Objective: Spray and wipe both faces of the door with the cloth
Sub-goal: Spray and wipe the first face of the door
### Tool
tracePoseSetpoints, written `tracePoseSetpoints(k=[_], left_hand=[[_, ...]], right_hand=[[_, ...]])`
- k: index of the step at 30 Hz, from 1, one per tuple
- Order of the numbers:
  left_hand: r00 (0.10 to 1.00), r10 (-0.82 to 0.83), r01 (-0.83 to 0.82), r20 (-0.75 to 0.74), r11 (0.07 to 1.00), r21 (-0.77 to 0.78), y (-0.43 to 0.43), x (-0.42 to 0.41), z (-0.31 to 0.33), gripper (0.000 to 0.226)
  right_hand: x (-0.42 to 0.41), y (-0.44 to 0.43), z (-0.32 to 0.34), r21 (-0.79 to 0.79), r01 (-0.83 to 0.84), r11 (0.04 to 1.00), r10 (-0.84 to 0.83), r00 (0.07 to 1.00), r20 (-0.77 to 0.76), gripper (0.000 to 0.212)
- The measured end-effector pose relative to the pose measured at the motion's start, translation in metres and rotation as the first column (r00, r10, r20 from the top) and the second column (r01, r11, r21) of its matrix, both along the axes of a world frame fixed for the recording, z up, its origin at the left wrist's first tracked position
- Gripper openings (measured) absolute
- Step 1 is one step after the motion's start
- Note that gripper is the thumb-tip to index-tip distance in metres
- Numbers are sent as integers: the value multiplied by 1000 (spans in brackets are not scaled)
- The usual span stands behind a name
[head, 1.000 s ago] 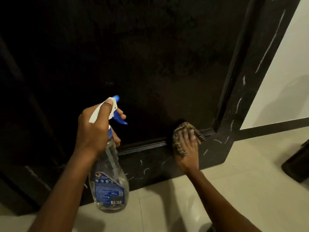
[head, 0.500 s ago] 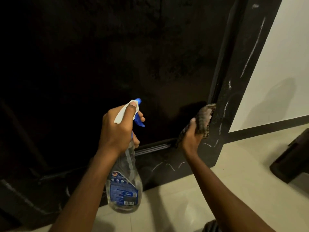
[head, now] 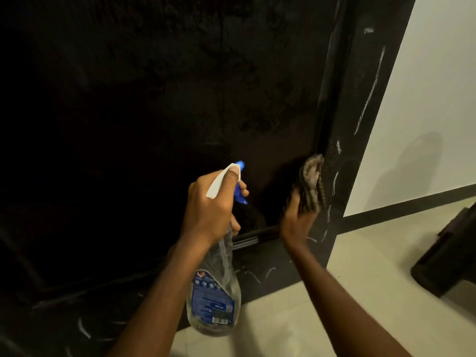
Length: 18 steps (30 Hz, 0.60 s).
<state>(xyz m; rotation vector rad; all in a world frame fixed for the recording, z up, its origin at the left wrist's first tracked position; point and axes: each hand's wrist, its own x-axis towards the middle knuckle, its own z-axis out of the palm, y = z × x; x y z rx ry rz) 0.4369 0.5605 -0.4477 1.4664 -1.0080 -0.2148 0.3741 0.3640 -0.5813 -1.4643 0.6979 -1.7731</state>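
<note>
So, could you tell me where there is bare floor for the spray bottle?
The tile floor is bare between the door and the dark object at right; crowded at its edge, where the right hand holds the cloth.

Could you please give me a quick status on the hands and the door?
Left hand grips spray bottle, nozzle toward door. Right hand holds cloth against door's right edge. White streaks low on door; nothing in the way.

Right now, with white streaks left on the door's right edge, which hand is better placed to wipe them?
Right. The right hand holds the cloth against the door beside those streaks; the left hand grips the spray bottle.
</note>
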Motion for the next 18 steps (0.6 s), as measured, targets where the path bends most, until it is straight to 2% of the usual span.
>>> tracePoseSetpoints(k=[3,8,10,13,18], left_hand=[[1000,-25,25,0,1000,-2,-5,-3,3,47],[999,-37,37,20,999,7,-9,-4,11,47],[999,-34,33,21,999,8,-12,-5,16,46],[998,-40,40,38,999,4,-18,-6,29,46],[997,-58,60,57,998,-20,-30,-11,50,46]], right_hand=[[-11,31,-46,216,-93,972,81,995,62,49],[-14,38,-28,238,-99,966,78,992,99,72],[-10,27,-1,185,-113,976,98,991,90,69],[-3,4,61,-25,-103,994,104,994,21,62],[4,-14,153,-290,10,957,-23,999,-40,62]])
